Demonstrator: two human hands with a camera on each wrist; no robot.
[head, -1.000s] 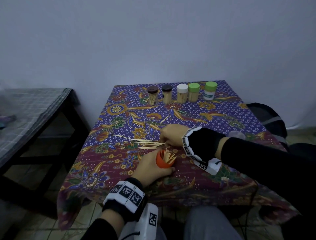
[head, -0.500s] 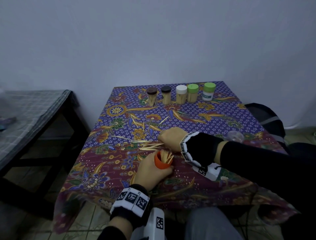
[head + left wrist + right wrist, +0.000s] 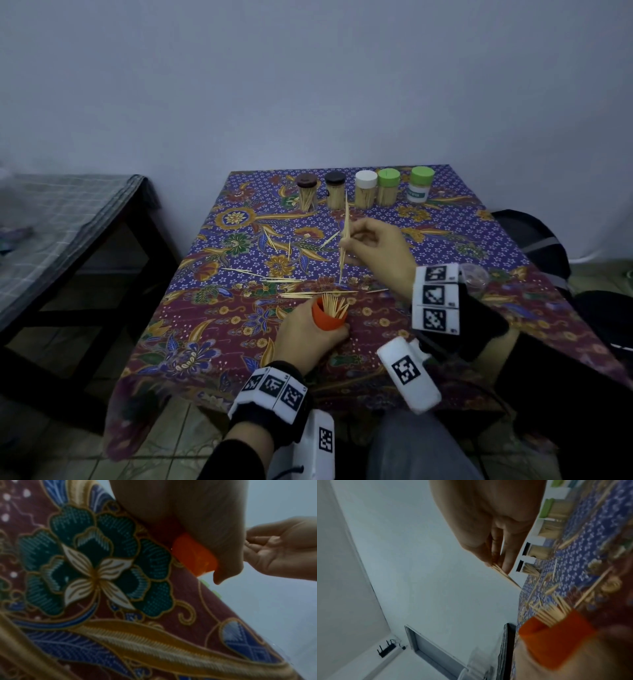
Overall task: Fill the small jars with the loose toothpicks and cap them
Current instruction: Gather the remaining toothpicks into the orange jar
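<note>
1. Looks like a plain room in a home, not a workshop or lab.
2. Small table [image 3: 472, 219] draped in a floral batik cloth, pushed against a bare pale wall [image 3: 308, 85].
3. Beside it, a dark-framed bench or cot [image 3: 85, 219] covered in grey checked fabric.
4. Tiled floor [image 3: 144, 462] below the cloth's edge.
5. Wi-fi router with antennas [image 3: 386, 649] mounted or resting near a wall corner.
6. Dark backpack [image 3: 527, 236] slumped by the table's right side.
</note>
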